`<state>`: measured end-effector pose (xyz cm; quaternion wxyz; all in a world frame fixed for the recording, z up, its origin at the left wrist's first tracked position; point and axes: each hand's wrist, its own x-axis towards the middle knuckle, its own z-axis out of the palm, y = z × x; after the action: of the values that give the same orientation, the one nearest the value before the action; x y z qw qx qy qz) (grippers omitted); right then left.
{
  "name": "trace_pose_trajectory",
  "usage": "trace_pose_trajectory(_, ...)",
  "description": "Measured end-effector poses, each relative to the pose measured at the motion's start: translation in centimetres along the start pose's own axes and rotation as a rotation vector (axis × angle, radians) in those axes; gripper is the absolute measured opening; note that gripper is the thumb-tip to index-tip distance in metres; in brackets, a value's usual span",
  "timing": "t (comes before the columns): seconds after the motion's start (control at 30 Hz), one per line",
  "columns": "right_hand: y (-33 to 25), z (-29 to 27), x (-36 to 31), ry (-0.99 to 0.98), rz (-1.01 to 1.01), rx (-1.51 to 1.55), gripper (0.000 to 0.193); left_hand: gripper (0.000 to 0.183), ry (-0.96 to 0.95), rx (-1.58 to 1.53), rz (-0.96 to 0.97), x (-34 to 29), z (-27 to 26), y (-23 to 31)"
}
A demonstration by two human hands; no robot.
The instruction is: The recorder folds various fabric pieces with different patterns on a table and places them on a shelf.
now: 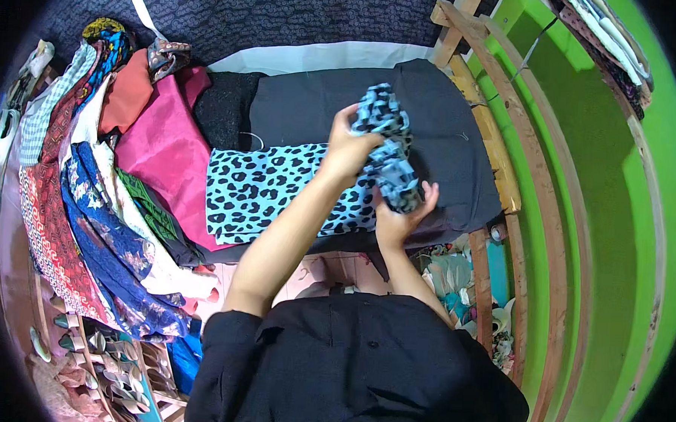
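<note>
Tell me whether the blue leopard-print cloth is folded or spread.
Partly both: one end is bunched between the left hand and right hand; the leopard-print cloth otherwise lies flat.

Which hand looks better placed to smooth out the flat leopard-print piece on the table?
Probably the left hand: it hangs right above the flat leopard-print cloth, gripping the bunched cloth from the top. The right hand supports the bundle from below, farther right.

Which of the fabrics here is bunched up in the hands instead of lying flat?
The blue leopard-print piece, held up between the left hand and right hand. Its matching piece lies spread flat.
</note>
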<state>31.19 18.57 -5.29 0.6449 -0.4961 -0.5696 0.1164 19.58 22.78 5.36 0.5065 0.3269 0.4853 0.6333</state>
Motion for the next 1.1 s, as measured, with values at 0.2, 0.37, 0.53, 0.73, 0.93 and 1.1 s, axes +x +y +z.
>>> trace_pose_trajectory(0.2, 2.0, 0.1, -0.6, 0.018, 0.295, 0.052, 0.071, 0.067, 0.002, 0.078, -0.12, 4.3, 4.1, -1.9)
trace_pose_trajectory(0.37, 5.6, -3.7, -0.2, -0.578, 0.091, -0.128, 0.053, 0.062, -0.079, 0.268, -0.026, 4.6, 1.2, -1.6)
trace_pose_trajectory(0.53, 2.8, -3.8, 0.3, -0.694, -0.074, -0.299, 0.061, 0.055, -0.088, 0.188, -0.132, 1.1, -8.9, -4.0)
trace_pose_trajectory(0.73, 2.8, -4.8, 2.3, -0.952, -0.291, -0.364, 0.066, 0.079, 0.158, 0.728, 0.289, -2.4, -10.9, -5.6)
trace_pose_trajectory(0.93, 2.0, -5.2, 2.5, -1.046, -0.365, -0.509, 0.06, 0.054, -0.023, 1.251, 0.672, -5.2, -3.5, -0.2)
trace_pose_trajectory(1.1, 1.3, -5.9, 3.2, -1.143, -0.331, -0.477, 0.056, 0.055, 0.072, 1.454, 0.661, -2.3, -4.8, -9.1)
